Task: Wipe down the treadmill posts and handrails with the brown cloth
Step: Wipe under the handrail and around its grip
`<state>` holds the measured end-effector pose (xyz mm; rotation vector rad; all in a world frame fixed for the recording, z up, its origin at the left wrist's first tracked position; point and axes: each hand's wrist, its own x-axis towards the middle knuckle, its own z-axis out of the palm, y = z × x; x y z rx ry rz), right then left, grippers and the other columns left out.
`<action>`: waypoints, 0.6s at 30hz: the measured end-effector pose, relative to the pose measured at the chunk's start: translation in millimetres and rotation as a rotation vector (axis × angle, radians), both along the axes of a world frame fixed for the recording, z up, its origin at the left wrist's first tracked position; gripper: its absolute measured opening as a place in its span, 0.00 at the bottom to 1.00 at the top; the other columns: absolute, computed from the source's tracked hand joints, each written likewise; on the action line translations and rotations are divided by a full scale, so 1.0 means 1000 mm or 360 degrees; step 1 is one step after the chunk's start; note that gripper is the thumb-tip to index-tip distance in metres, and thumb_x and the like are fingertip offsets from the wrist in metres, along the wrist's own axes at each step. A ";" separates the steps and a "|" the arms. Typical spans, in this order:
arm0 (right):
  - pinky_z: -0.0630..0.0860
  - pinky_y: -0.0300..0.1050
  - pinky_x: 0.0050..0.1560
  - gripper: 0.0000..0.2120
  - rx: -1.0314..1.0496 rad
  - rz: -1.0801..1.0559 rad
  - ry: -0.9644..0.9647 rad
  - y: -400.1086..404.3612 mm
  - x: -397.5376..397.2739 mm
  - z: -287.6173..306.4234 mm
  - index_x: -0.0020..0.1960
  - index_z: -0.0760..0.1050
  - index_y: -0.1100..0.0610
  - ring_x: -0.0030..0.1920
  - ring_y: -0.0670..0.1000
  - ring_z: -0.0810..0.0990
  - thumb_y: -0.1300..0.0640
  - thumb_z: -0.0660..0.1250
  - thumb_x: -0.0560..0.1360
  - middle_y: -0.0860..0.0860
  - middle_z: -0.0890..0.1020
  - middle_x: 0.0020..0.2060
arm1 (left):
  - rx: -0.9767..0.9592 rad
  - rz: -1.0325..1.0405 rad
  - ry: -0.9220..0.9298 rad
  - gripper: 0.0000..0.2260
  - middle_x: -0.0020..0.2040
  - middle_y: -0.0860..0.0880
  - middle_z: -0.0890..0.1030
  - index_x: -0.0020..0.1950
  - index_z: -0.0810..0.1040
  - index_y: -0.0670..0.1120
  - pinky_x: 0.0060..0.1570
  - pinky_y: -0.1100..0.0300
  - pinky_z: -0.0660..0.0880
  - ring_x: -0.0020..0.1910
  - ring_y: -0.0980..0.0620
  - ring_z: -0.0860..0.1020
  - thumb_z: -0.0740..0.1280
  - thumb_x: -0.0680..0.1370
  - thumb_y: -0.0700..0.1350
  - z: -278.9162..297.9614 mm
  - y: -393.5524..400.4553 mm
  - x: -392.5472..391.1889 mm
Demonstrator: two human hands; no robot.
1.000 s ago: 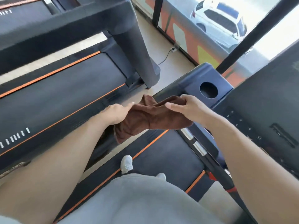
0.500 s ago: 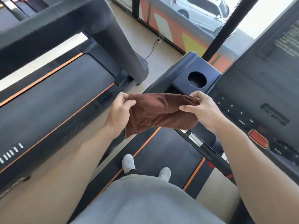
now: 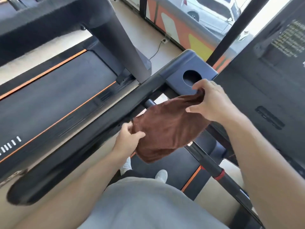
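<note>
While both hands' fingers pinch the brown cloth (image 3: 166, 129), black handrail (image 3: 92, 142) beneath, pale floor (image 3: 166, 50), window-side car (image 3: 212, 15)

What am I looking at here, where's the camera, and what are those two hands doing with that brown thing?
The camera sits on a person's head and looks down, so you see their own arms, grey clothing and white shoes. They stand on a treadmill in a gym; a second treadmill lies to their left, and a parked car shows through the window. The left hand pinches one end of a brown cloth and the right hand grips the other end, holding it spread in the air just over the dark handrail. Next to the right hand is a blue cup holder, and the console is on the right.
</note>
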<state>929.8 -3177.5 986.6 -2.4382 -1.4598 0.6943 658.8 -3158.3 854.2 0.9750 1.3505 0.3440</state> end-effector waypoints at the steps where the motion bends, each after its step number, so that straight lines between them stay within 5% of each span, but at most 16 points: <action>1: 0.67 0.46 0.60 0.30 0.0032 0.0070 -0.0018 0.000 -0.008 -0.010 0.65 0.72 0.45 0.66 0.52 0.70 0.50 0.82 0.68 0.47 0.74 0.62 | -0.0094 -0.0146 0.0109 0.27 0.64 0.53 0.81 0.63 0.76 0.52 0.64 0.48 0.76 0.61 0.52 0.80 0.77 0.66 0.55 -0.009 -0.009 -0.001; 4: 0.68 0.48 0.64 0.27 -0.0065 0.0277 -0.0040 -0.002 -0.034 -0.048 0.70 0.71 0.47 0.70 0.52 0.69 0.46 0.76 0.75 0.47 0.74 0.68 | -0.0293 -0.0364 0.0370 0.32 0.72 0.51 0.72 0.77 0.66 0.48 0.71 0.52 0.69 0.71 0.50 0.72 0.74 0.76 0.52 -0.025 -0.037 -0.010; 8: 0.75 0.54 0.62 0.38 -0.0475 0.0218 0.0121 -0.009 -0.050 -0.102 0.77 0.63 0.47 0.68 0.56 0.75 0.33 0.70 0.73 0.50 0.76 0.68 | -0.0241 -0.0275 0.0371 0.21 0.64 0.52 0.80 0.70 0.74 0.50 0.66 0.54 0.74 0.63 0.53 0.78 0.72 0.78 0.50 -0.031 -0.059 -0.022; 15: 0.75 0.53 0.49 0.25 -0.0326 0.0198 -0.0170 0.009 -0.066 -0.129 0.58 0.69 0.52 0.53 0.61 0.83 0.34 0.68 0.73 0.53 0.83 0.52 | 0.0073 -0.0105 0.0365 0.10 0.55 0.56 0.84 0.59 0.81 0.52 0.66 0.53 0.75 0.59 0.55 0.81 0.72 0.79 0.47 -0.017 -0.054 -0.003; 18: 0.75 0.51 0.46 0.23 -0.0259 0.0243 -0.0115 0.030 -0.074 -0.131 0.54 0.67 0.54 0.50 0.60 0.83 0.38 0.69 0.73 0.51 0.82 0.49 | 0.0199 -0.0103 0.0361 0.11 0.58 0.58 0.83 0.62 0.81 0.52 0.62 0.61 0.74 0.58 0.60 0.80 0.71 0.79 0.47 -0.005 -0.045 0.009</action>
